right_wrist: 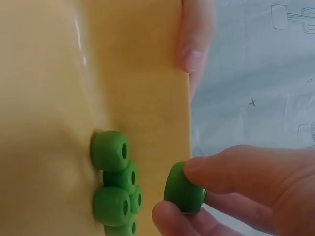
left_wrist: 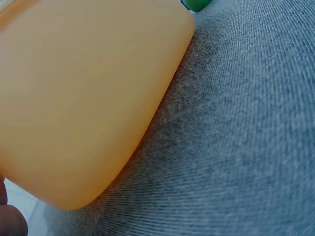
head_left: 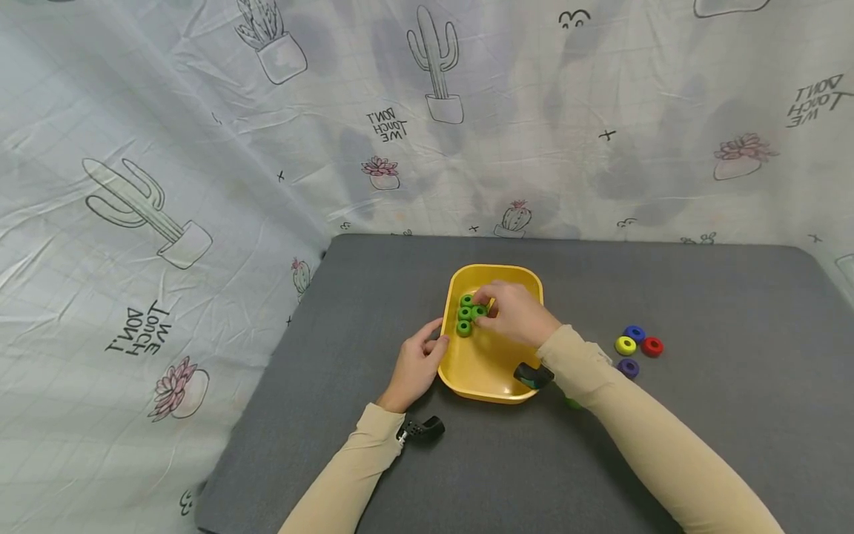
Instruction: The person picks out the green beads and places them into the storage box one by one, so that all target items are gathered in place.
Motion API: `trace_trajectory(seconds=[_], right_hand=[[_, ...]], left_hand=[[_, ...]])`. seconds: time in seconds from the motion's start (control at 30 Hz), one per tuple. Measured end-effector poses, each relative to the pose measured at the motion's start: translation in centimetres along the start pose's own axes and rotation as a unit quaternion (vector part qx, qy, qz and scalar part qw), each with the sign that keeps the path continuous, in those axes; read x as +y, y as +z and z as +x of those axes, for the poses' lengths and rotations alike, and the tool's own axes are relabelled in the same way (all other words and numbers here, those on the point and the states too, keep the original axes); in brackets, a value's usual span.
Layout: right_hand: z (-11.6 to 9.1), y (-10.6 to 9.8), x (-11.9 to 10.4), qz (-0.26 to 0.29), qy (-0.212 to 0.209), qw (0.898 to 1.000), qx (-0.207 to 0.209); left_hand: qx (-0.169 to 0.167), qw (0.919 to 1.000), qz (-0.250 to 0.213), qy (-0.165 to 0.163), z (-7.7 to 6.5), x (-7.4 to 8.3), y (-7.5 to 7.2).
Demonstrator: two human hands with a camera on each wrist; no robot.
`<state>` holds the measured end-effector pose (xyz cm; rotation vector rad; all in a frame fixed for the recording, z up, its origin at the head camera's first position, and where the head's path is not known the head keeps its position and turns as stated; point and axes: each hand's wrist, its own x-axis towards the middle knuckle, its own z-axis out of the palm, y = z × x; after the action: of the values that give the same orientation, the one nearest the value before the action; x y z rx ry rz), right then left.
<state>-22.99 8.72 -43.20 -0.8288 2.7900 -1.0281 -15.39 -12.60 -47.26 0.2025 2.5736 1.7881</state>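
A yellow plastic tray (head_left: 490, 371) stands on the grey table, with several green beads (head_left: 464, 328) grouped along its left inner side. They are thick and rounded, each with a hole through it. Above this group my right hand (head_left: 510, 311) pinches one more green bead (right_wrist: 183, 189) between thumb and fingers. My left hand (head_left: 415, 371) holds the tray by its left rim, one fingertip over the edge and another finger outside it. From the left wrist, the tray's outer wall (left_wrist: 88, 98) fills much of the view, with fingertips (left_wrist: 11, 219) at the lower left corner.
Right of the tray lie a yellow bead (head_left: 625, 345), a red bead (head_left: 652, 346), a blue bead (head_left: 634, 334) and a purple bead (head_left: 629, 368). A green piece (head_left: 573, 403) shows partly under the right forearm. A cactus-print cloth (head_left: 427, 178) hangs behind the table (head_left: 734, 356).
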Motion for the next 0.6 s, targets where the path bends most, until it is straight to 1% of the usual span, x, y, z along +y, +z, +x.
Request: trace_trajectory(seconds=[0.23,0.37,0.43,0.6], right_hand=[[0.5,0.9,0.1,-0.034,-0.005,0.999,-0.007],[0.6,1.3,-0.1,-0.053,0.005,0.998,-0.018],[0.7,1.5,-0.1,-0.062,0.008,0.998,-0.027],[0.8,1.8,0.0,-0.08,0.008,0.996,-0.044]], left_hand=[[0.0,1.0,-0.002,0.01,-0.1,0.1,-0.1],[-0.007,0.9999,-0.004,0.013,0.0,0.0,-0.2],[-0.009,0.9999,-0.003,0.01,0.3,-0.6,-0.1],[-0.009,0.9999,0.0,0.013,1.0,-3.1,0.1]])
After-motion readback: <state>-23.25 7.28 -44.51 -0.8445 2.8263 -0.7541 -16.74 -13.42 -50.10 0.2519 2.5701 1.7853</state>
